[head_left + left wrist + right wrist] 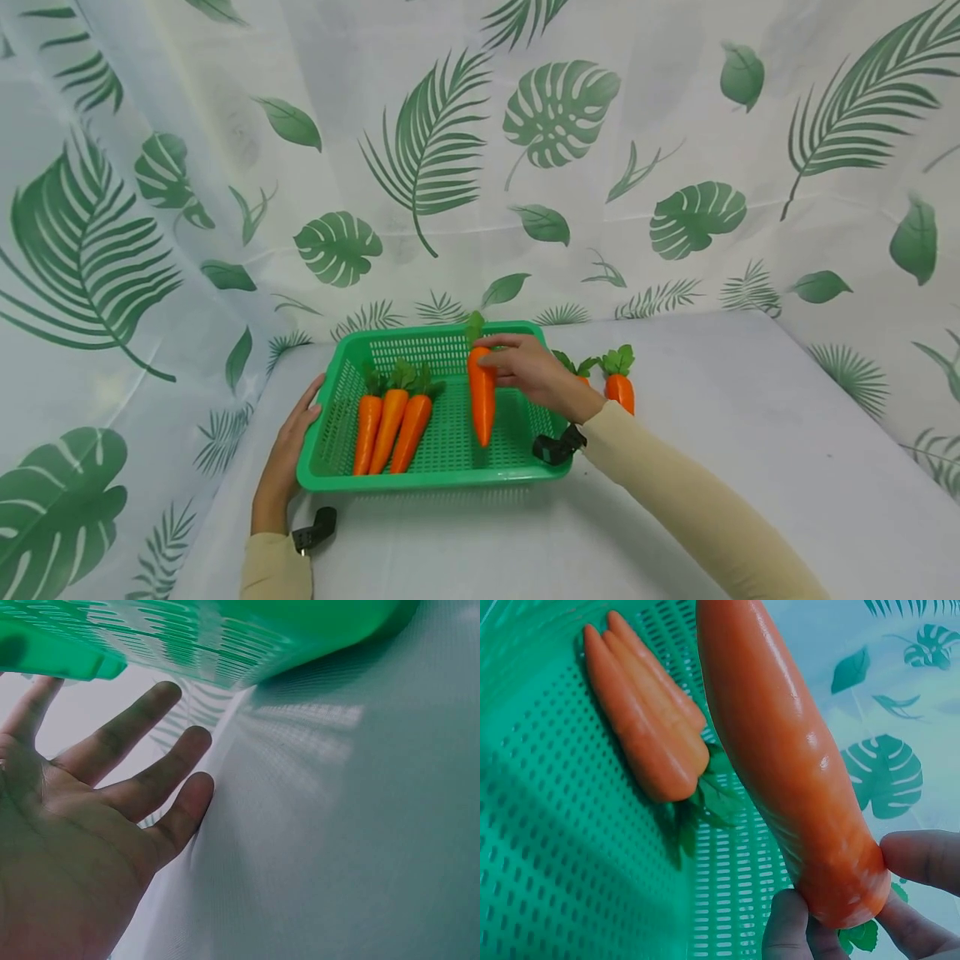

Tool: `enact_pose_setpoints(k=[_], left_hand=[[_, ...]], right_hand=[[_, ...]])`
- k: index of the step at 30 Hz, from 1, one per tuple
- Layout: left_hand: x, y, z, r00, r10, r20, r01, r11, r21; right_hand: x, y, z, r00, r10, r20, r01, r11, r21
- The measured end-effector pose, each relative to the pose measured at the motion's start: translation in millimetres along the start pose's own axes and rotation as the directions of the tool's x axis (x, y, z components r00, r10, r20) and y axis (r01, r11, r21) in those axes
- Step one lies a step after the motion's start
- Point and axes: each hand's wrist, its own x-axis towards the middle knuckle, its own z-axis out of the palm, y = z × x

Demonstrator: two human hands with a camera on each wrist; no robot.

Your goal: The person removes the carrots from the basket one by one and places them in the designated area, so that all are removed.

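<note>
My right hand (528, 367) pinches an orange carrot (482, 404) near its leafy top and holds it over the right part of a green plastic basket (431, 477). The carrot's tip points down. In the right wrist view, thumb and fingers press around the thick end of the carrot (787, 757). Three carrots (390, 429) lie side by side in the basket's left half, leaves toward the back. At the basket's left side is my left hand (288, 442), its fingertips at the rim. The left wrist view shows that hand's fingers (169, 776) straight and spread beside the slotted wall.
Two more carrots (619, 392) lie on the white table (720, 433) to the right of the basket, one partly hidden behind my right hand. A white curtain (465, 167) with green leaf prints hangs behind and at the left. Small black cameras (555, 448) sit on both wrists.
</note>
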Motion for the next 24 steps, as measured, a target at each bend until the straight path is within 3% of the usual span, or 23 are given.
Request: enact_pose_setpoints(k=[24], left_hand=[[0.7, -1.5, -0.6, 1.000, 0.000, 0.002, 0.000, 1.000, 0.007]], right_hand=[[-17, 2, -29, 0.999, -0.032, -0.019, 0.033, 0.999, 0.024]])
